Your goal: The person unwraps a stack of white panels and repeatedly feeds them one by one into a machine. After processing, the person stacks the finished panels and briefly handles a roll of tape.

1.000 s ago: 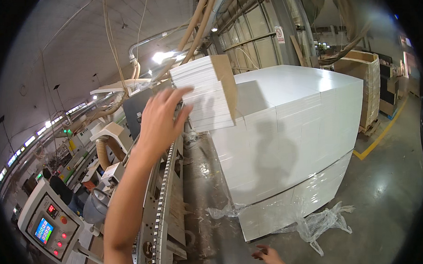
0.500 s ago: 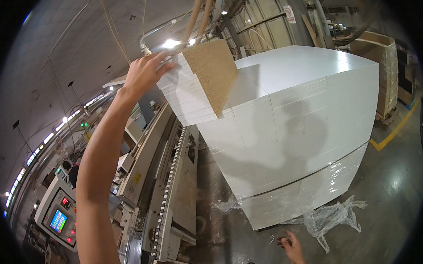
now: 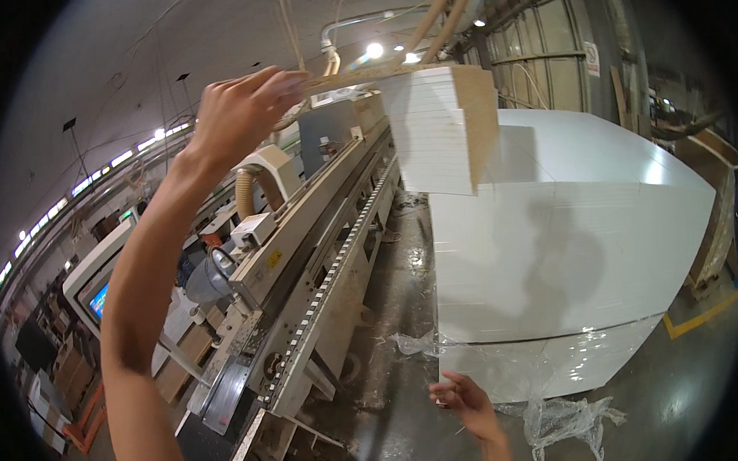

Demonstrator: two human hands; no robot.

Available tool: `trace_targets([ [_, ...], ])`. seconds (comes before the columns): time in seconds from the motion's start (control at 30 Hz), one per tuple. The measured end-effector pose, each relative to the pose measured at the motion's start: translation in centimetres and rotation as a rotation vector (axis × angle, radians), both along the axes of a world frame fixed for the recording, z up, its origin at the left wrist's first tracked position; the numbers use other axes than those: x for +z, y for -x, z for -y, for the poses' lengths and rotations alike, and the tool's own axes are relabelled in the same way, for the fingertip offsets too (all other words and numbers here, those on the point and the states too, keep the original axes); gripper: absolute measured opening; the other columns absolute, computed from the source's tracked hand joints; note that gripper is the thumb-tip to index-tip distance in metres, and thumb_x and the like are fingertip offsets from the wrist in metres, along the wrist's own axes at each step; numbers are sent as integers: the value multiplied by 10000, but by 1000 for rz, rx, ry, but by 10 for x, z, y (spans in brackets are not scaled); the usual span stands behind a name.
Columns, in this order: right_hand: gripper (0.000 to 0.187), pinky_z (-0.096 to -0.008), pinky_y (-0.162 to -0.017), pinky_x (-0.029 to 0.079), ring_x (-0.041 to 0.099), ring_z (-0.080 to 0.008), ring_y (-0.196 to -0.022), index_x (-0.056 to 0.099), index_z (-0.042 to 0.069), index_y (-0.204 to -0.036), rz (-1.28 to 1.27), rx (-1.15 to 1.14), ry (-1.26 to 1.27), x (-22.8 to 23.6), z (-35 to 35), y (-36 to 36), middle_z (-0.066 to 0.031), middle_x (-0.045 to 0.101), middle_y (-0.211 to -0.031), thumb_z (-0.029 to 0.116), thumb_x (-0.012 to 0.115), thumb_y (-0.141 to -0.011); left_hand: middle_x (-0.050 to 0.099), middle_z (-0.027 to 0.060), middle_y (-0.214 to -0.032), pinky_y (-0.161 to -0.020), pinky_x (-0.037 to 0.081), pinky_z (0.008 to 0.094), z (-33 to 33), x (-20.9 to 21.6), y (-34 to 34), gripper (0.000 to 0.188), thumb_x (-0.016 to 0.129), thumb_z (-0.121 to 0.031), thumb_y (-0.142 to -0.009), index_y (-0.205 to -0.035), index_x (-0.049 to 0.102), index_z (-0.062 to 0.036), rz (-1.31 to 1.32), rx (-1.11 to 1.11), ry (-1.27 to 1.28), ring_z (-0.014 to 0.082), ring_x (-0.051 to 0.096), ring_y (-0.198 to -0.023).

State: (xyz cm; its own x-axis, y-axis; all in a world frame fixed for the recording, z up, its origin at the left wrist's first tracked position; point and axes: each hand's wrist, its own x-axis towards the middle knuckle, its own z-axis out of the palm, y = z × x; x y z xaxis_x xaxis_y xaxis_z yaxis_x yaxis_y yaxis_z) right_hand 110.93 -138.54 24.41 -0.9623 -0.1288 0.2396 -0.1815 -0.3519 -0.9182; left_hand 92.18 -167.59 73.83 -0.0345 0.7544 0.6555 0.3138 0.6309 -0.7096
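Observation:
My left hand [image 3: 244, 108] is raised at the upper left, closed on the end of a thin board [image 3: 350, 77] with a raw tan edge. The board reaches over to the top of a short stack of white-edged particleboard panels [image 3: 426, 129]. That stack sits on the near left corner of a much larger block of stacked white panels [image 3: 568, 255]. Low in front of the block, my right hand [image 3: 469, 403] hangs with its fingers loosely bent and apart, and I see nothing held in it.
A long machine [image 3: 304, 258] with a toothed track runs along the left, its control panel [image 3: 100, 292] beside my left forearm. Crumpled clear plastic film [image 3: 571, 423] lies at the block's foot. A wooden crate [image 3: 710, 207] stands at the right, by a yellow floor line [image 3: 702, 315].
My view has swung left, so the stacks sit further right. My left hand has drawn the board out leftward from the small stack. My right hand has come up a little.

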Motion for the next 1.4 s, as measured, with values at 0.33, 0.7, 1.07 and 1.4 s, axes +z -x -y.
trace_targets([
  [0.33, 788, -377, -1034, 521, 736, -204, -1050, 449, -31, -1533, -657, 4, -641, 289, 141, 143, -124, 772, -1204, 411, 768, -964, 758, 33, -1044, -643, 567, 306, 216, -34, -245, 266, 823, -145, -884, -1134, 737, -115, -168, 282, -133, 166, 740, -843],
  [0.7, 684, -524, -1243, 329, 375, -297, -1522, 481, 129, -1564, -452, 830, 269, 136, 275, 83, -98, 525, -1555, 271, 767, -960, 717, 142, -940, -554, 569, 403, 364, -294, -439, 439, 725, -33, -894, -1281, 520, -70, 64, 431, -488, 314, 719, -705],
  [1.07, 327, -550, -989, 594, 701, -290, -1117, 624, 46, -1326, 723, 1059, 43, -107, 496, 28, -106, 704, -1207, 106, 682, -1010, 539, 118, -1186, -627, 620, 317, 323, -629, -513, 195, 615, -120, -1033, -1160, 495, -35, 226, 79, -2393, 169, 604, -911],
  [1.4, 184, -455, -905, 650, 716, -264, -968, 627, 8, -1179, 776, 786, -128, -165, 616, 20, -79, 672, -1029, 13, 663, -999, 608, 128, -1179, -600, 580, 249, 400, -701, -499, 463, 599, -75, -1028, -1428, 368, -44, 303, 68, -2492, 159, 642, -970],
])
